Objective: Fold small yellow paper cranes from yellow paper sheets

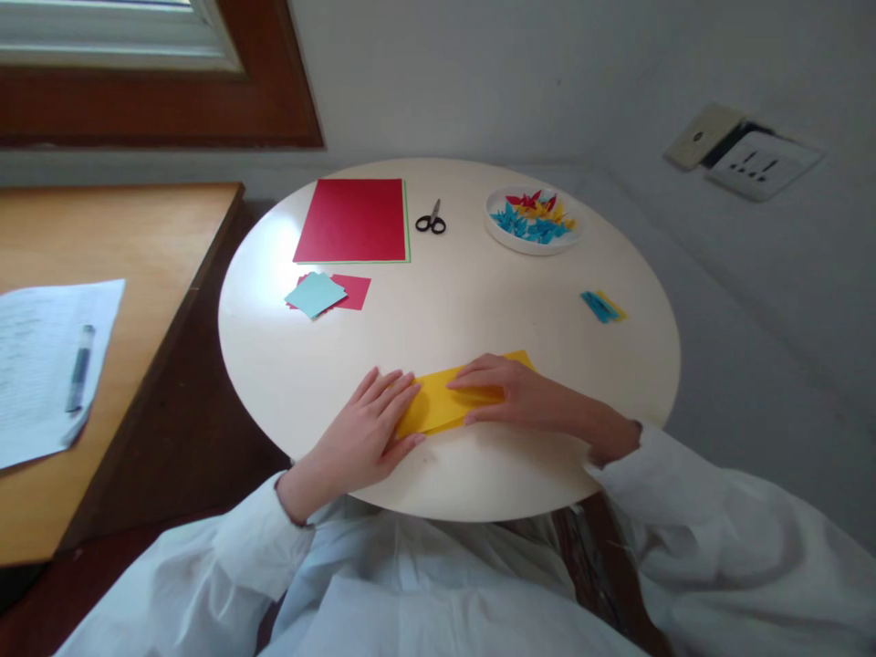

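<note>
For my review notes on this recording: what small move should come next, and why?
Probably press the yellow paper flat with the right hand: two layers show along its near edge, and the left hand rests on its left end.

Folded sheet [430,401]: plain yellow. Round tabletop [465,301]: cream. Large paper stack [356,219]: red over a green edge. Small squares [316,294]: pale aqua atop pinkish red. Scissors [432,219]: black handles. Shallow dish [524,245]: white; folded paper pieces [544,230] within: blue, yellow, red. Garment [411,607]: white.
</note>
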{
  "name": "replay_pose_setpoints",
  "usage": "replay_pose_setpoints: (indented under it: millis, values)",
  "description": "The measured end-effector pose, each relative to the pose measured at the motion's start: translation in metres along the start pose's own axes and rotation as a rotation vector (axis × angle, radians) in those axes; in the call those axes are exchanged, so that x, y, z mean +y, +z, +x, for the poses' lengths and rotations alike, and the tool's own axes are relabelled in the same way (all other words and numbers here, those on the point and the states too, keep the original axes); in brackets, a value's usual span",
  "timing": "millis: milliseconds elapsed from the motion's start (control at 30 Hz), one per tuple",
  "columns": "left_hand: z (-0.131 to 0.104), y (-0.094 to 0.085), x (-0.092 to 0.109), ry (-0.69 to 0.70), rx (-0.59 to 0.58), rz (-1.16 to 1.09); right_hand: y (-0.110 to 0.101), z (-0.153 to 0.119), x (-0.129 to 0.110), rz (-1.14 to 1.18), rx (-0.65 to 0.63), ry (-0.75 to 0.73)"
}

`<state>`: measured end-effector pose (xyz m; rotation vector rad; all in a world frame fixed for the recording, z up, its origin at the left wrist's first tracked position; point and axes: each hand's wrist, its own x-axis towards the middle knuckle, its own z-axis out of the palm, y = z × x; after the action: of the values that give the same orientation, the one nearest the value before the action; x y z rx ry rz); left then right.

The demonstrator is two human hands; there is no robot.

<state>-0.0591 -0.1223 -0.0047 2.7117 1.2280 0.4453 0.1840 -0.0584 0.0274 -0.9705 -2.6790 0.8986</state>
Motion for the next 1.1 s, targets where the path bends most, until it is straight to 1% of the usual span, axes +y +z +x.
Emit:
replay_pose_setpoints:
  millis: [233, 300, 333, 400, 500, 533, 567, 600, 667, 733, 800, 900, 1000, 1100]
  values:
    - [0.000, 0.002, -0.002, -0.027, 0.005, -0.044, 0.003, 0.001, -0.002, -0.048, 0.039, -0.063]
    - [0.000, 0.002, -0.002, -0.030, 0.024, -0.054, 0.005, 0.001, -0.003, -0.091, 0.059, -0.093]
    - [0.000, 0.001, -0.002, -0.033, 0.051, -0.061, 0.006, 0.002, -0.003, -0.115, 0.069, -0.099]
    - [-0.002, -0.001, 0.000, -0.050, 0.161, -0.086, 0.008, 0.003, -0.004, -0.163, 0.091, -0.076]
    - [-0.006, -0.005, 0.002, -0.045, 0.411, -0.139, 0.005, 0.007, -0.007, -0.195, 0.143, 0.022]
    - [-0.006, -0.006, 0.002, -0.017, 0.467, -0.147, 0.004, 0.008, -0.009, -0.186, 0.172, 0.056]
    - [-0.007, -0.006, 0.003, 0.019, 0.488, -0.142, 0.002, 0.010, -0.011, -0.167, 0.203, 0.085]
    - [-0.007, -0.006, 0.003, 0.052, 0.471, -0.124, 0.000, 0.012, -0.013, -0.142, 0.237, 0.112]
    - [-0.005, -0.004, 0.004, 0.085, 0.352, -0.057, -0.003, 0.015, -0.017, -0.084, 0.296, 0.164]
    - [-0.002, -0.003, 0.005, 0.078, 0.208, 0.020, -0.006, 0.018, -0.019, -0.017, 0.334, 0.220]
    - [0.001, -0.001, 0.005, 0.049, 0.109, 0.078, -0.008, 0.021, -0.021, 0.058, 0.354, 0.275]
    - [0.003, 0.000, 0.003, -0.022, 0.041, 0.132, -0.014, 0.023, -0.022, 0.169, 0.365, 0.333]
    - [0.004, 0.001, -0.001, -0.080, 0.007, 0.158, -0.019, 0.024, -0.022, 0.280, 0.355, 0.383]
    - [0.004, 0.002, -0.004, -0.104, -0.018, 0.164, -0.021, 0.024, -0.018, 0.373, 0.335, 0.435]
